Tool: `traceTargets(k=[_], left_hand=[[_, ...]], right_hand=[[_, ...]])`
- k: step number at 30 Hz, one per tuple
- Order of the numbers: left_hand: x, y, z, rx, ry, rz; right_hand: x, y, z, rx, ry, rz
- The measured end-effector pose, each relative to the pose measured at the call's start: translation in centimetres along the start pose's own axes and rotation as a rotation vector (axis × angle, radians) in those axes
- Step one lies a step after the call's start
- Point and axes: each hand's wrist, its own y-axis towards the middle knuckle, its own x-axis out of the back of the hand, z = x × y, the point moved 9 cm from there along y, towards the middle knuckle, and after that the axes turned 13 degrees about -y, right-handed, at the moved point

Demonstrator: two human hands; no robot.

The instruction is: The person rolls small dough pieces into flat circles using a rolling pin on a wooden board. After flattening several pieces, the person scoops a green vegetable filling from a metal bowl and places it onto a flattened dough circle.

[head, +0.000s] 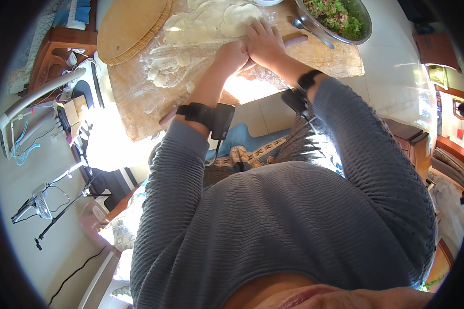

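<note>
A long wooden rolling pin [297,40] lies slantwise across the floured wooden board [127,96], passing under both my hands. My left hand [232,57] is curled over its middle, with the fingers mostly hidden. Right beside it, my right hand [266,43] rests palm down over the pin, fingers stretched forward towards thin round dough wrappers [201,23]. The two hands touch at the thumbs. Whatever lies under my palms is hidden. Small dough pieces [160,77] sit in loose flour to the left of my left hand.
At the far right, a metal bowl [365,29] holds chopped green and pinkish filling, with a spoon [313,34] beside it. A round woven tray [133,29] overlaps the board's far left. Part of a white bowl [266,1] shows at the top edge. Straps and devices are on both wrists.
</note>
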Motion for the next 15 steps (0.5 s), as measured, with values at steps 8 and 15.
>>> traceTargets(k=[8, 15], left_hand=[[-1.3, -1.0, 2.0, 0.085, -0.140, 0.082], [0.2, 0.7, 0.4, -0.048, 0.103, 0.065]], right_hand=[[-1.1, -1.3, -0.6, -0.015, 0.074, -0.047], [-3.1, -0.2, 0.0, 0.002, -0.054, 0.061]])
